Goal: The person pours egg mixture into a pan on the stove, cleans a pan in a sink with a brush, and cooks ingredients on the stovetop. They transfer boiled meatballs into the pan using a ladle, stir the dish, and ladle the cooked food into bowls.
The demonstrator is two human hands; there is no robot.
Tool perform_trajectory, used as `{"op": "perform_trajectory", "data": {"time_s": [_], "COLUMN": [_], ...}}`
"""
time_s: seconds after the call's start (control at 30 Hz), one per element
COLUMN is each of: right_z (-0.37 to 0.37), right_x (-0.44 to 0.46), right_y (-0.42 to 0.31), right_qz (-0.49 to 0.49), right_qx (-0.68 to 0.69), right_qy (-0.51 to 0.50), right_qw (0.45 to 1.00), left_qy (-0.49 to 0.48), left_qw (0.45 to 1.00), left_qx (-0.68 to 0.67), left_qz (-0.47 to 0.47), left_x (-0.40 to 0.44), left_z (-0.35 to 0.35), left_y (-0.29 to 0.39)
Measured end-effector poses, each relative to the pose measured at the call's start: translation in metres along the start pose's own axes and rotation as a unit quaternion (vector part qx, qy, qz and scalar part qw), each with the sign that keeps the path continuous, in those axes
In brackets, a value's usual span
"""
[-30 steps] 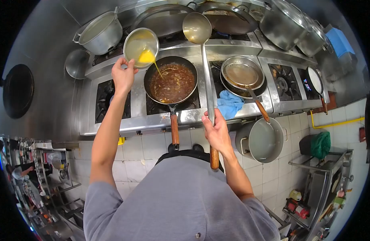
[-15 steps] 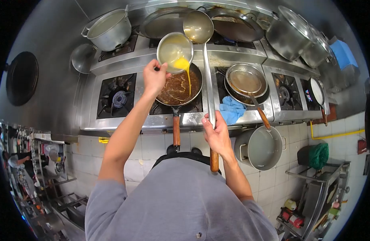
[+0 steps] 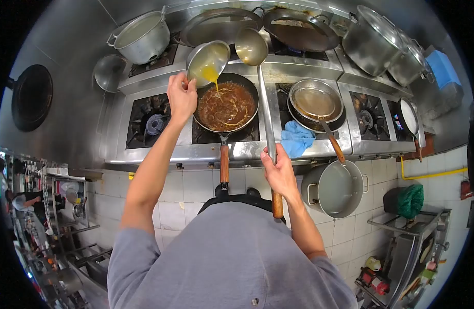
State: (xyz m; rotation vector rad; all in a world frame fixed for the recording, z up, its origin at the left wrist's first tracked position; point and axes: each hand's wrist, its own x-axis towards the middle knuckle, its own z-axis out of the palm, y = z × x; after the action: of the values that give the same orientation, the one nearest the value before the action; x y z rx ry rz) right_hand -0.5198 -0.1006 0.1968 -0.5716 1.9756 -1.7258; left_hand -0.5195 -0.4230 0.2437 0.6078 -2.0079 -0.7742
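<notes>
My left hand [image 3: 182, 97] is closed on the rim of a small metal bowl [image 3: 200, 55], tilted over the frying pan. Yellow beaten egg [image 3: 210, 73] runs from its lip in a thin stream. Below, the frying pan [image 3: 224, 130] holds bubbling brown sauce [image 3: 227, 107] with pale egg strands in it; its wooden handle [image 3: 224, 166] points toward me. My right hand [image 3: 279, 170] is wrapped round the long handle of a ladle [image 3: 251, 47]. The ladle's bowl is raised behind the pan, to the right of the metal bowl.
A second pan [image 3: 316, 99] and a blue cloth [image 3: 297, 139] lie right of the frying pan. Large pots [image 3: 373, 36] and woks [image 3: 299, 31] line the back. A deep pot [image 3: 340, 190] stands low at right. A bare burner [image 3: 153, 123] is at left.
My left hand has moved the metal bowl left and tipped it further. The egg stream has shifted left, and more strands show in the sauce. The ladle's bowl has shifted slightly.
</notes>
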Motion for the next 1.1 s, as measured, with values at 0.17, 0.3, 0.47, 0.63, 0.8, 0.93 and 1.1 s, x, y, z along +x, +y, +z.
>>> {"op": "perform_trajectory", "data": {"time_s": [0.17,0.3,0.47,0.63,0.8,0.93,1.1], "right_z": [-0.013,-0.021,-0.025,-0.016,0.005,0.026,0.051], "right_x": [0.006,0.024,0.044,0.038,0.035,0.042,0.044], "right_y": [-0.004,0.021,0.046,0.045,0.034,0.043,0.061], "right_qz": [0.03,0.007,-0.04,-0.04,-0.036,-0.065,-0.074], "right_qx": [-0.143,-0.258,-0.33,-0.356,-0.377,-0.416,-0.468], "right_qy": [-0.012,-0.032,-0.039,-0.017,0.015,0.036,0.056], "right_qw": [0.989,0.966,0.942,0.934,0.925,0.906,0.879], "left_qy": [-0.009,-0.019,-0.023,-0.02,-0.032,-0.037,-0.062], "left_qw": [0.994,0.993,0.993,0.99,0.99,0.99,0.989], "left_qx": [0.089,0.085,0.081,0.08,0.055,0.036,0.0], "left_qz": [0.065,0.077,0.08,0.112,0.122,0.131,0.133], "left_x": [-0.028,-0.045,-0.063,-0.074,-0.068,-0.064,-0.066], "left_z": [-0.013,-0.015,-0.014,-0.022,-0.031,-0.038,-0.045], "left_y": [0.011,0.013,0.004,-0.003,-0.018,-0.029,-0.043]}}
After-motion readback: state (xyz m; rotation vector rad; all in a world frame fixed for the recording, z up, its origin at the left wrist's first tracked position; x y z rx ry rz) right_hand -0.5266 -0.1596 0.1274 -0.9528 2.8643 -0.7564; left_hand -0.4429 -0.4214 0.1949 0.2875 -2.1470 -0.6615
